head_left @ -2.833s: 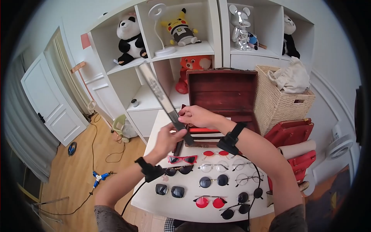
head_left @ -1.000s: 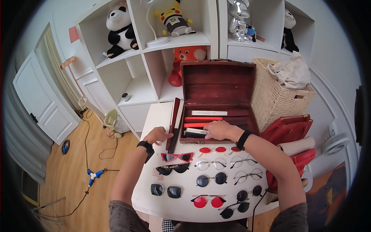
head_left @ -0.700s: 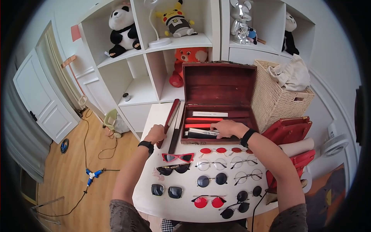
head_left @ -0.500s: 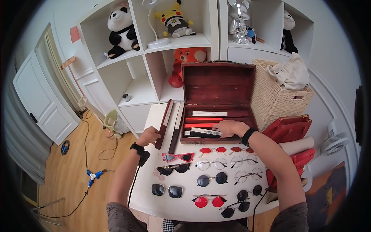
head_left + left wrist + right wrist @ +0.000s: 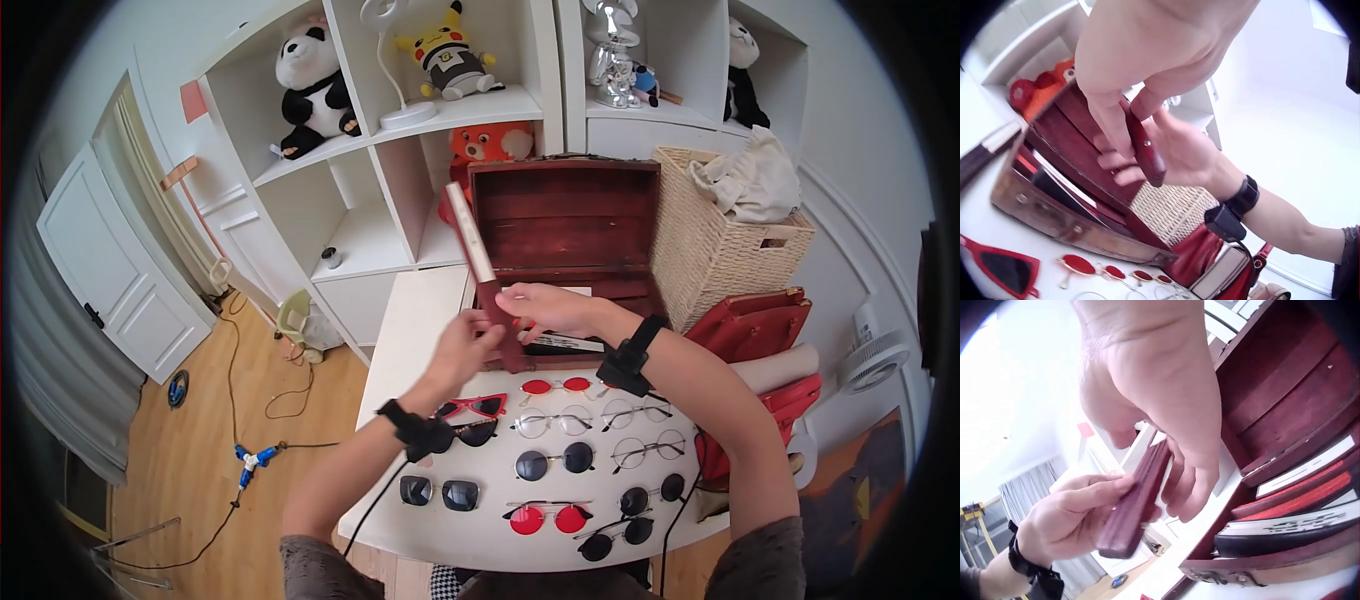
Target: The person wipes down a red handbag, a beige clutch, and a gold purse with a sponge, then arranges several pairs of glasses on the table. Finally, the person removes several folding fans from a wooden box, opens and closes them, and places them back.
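Note:
A closed folding fan with dark red guards stands tilted before the open wooden chest. My left hand pinches its lower part between thumb and fingers. The right hand is up against the fan's side. Its fingers look spread and relaxed behind the fan in the left wrist view. Inside the chest lie several more fans, among them a red one and a black-and-white one. Another closed fan rests on the table left of the chest.
Rows of glasses cover the near table, including red round sunglasses and square dark ones. A woven basket and red bags stand to the right. A white shelf with plush toys rises behind.
A dark fan was in my hands at first, then set down. Since half a second ago, the left hand has lifted the red fan off the table and the right hand has left the chest.

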`<state>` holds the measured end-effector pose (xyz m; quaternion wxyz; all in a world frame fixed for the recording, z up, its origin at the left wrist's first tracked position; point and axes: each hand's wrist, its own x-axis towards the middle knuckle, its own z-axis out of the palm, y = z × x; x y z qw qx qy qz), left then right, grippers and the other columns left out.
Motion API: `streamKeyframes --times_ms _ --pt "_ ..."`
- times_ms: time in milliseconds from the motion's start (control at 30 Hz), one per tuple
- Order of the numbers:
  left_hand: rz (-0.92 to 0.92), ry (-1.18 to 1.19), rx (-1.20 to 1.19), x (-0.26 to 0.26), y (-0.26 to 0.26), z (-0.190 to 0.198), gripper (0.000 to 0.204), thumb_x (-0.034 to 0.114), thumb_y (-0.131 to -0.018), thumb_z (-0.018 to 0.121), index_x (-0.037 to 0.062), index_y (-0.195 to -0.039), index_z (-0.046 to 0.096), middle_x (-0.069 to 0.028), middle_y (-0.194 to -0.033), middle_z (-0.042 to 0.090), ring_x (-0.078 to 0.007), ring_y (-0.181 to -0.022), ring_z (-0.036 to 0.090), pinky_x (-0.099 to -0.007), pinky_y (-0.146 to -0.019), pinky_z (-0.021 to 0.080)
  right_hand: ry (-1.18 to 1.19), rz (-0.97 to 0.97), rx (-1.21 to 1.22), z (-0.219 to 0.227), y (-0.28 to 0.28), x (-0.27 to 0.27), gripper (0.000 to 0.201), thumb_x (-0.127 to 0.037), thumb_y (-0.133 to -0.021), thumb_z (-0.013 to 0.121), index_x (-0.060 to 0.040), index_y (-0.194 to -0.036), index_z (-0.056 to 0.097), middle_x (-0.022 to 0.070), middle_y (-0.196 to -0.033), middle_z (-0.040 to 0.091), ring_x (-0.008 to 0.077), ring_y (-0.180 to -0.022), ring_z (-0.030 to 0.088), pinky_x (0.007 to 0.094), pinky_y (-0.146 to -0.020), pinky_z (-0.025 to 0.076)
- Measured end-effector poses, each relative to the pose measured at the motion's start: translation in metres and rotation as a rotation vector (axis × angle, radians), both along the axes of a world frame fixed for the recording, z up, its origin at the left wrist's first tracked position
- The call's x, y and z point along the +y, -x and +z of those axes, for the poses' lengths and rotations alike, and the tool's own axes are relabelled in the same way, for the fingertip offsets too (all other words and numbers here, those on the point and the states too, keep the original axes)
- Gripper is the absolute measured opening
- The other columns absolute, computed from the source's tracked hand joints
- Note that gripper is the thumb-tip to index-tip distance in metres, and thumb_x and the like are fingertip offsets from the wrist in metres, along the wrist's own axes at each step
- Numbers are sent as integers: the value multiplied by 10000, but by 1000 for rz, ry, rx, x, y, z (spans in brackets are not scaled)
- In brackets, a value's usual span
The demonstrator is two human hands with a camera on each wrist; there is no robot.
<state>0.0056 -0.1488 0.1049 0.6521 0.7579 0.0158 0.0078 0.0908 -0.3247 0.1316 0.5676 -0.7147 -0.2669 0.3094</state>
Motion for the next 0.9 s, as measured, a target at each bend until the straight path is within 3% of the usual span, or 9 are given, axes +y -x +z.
streamKeyframes --times_ms 67,167,233,300,333,433,567,800,900 --pt "-38 -225 -128 -26 -11 -13 320 135 -949 622 -54 -1166 482 -126 -1068 610 -191 -939 666 -308 -726 606 -61 -90 113 3 -2 1 423 -371 -992 555 41 -1084 580 64 -889 619 155 -801 594 325 -745 514" --pt "-249 -436 -213 -49 -14 -1 328 187 -916 673 -34 -1122 546 -143 -1057 633 -237 -865 691 -328 -714 575 -36 -209 -57 -8 -28 -21 217 -66 -848 661 64 -1002 581 61 -758 597 152 -698 596 366 -673 518" --pt "-384 -573 -240 -46 -30 -8 338 206 -896 694 -22 -1113 570 -151 -1074 632 -264 -894 680 -351 -746 560 228 -326 -131 -7 -44 -42 277 -14 -837 650 39 -1072 512 93 -843 580 145 -679 589 299 -591 495" --pt "-145 -1179 -582 -34 -48 -26 378 225 -847 723 7 -1130 599 -161 -1144 614 -320 -993 613 -396 -848 509 611 -291 -475 -8 -63 -68 422 -46 -808 687 46 -1174 498 160 -920 625 258 -812 644 367 -699 519" --pt "-206 -1198 -485 -24 -58 -33 482 260 -810 739 11 -1194 586 -174 -1214 586 -363 -1068 537 -432 -932 462 771 -240 -643 -3 -65 -76 473 -56 -790 706 45 -1206 506 190 -981 647 302 -894 659 386 -756 523" --pt "-384 -1238 -279 4 -77 -49 579 378 -802 743 63 -1256 568 -162 -1261 570 -390 -1170 505 -508 -979 427 936 21 -600 -4 -77 -83 554 -68 -694 731 50 -1208 562 233 -1171 634 389 -1062 626 422 -874 515" --pt "-431 -1309 -253 15 -77 -52 575 431 -826 706 80 -1266 582 -150 -1207 597 -385 -1171 516 -500 -998 396 969 43 -739 -45 -90 -80 551 -33 -694 730 -19 -1229 596 205 -1186 639 369 -1097 613 401 -916 506" --pt "-466 -1243 -144 26 -61 -23 451 452 -856 670 103 -1142 671 -127 -1137 629 -329 -1127 544 -454 -969 373 1034 90 -495 -63 -96 -81 636 -24 -770 712 -173 -1362 536 112 -1321 585 335 -1211 553 449 -976 468" --pt "-440 -1253 -237 28 -62 -36 438 463 -855 667 110 -1113 678 -133 -1078 635 -332 -1104 549 -454 -960 380 1096 105 -433 -57 -97 -82 672 -31 -774 716 -209 -1390 516 90 -1348 570 327 -1242 532 466 -994 452"
